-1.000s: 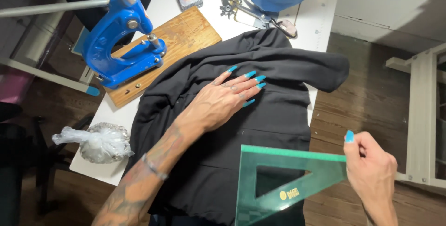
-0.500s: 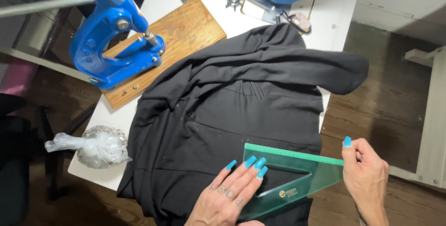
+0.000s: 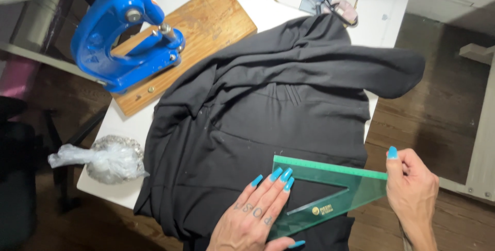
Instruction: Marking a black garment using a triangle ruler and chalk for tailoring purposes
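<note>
A black garment (image 3: pixel 278 112) lies spread over a white table (image 3: pixel 131 127), one sleeve hanging past the right edge. A green see-through set square (image 3: pixel 330 191) rests on the garment's lower hem. My left hand (image 3: pixel 255 215) lies flat on the cloth with its fingertips on the set square's left end; the nails are long and turquoise. My right hand (image 3: pixel 412 189) pinches the set square's right corner, just beyond the table's edge.
A blue hand press (image 3: pixel 121 34) is bolted to a wooden board (image 3: pixel 206 24) at the back left. A tied clear plastic bag of small metal parts (image 3: pixel 105 161) sits at the front left edge. Metal tools and blue cloth lie at the back. Dark wooden floor surrounds.
My left hand came off the middle of the garment and down onto the set square's left end. The right hand kept its hold, and the set square settled on the hem.
</note>
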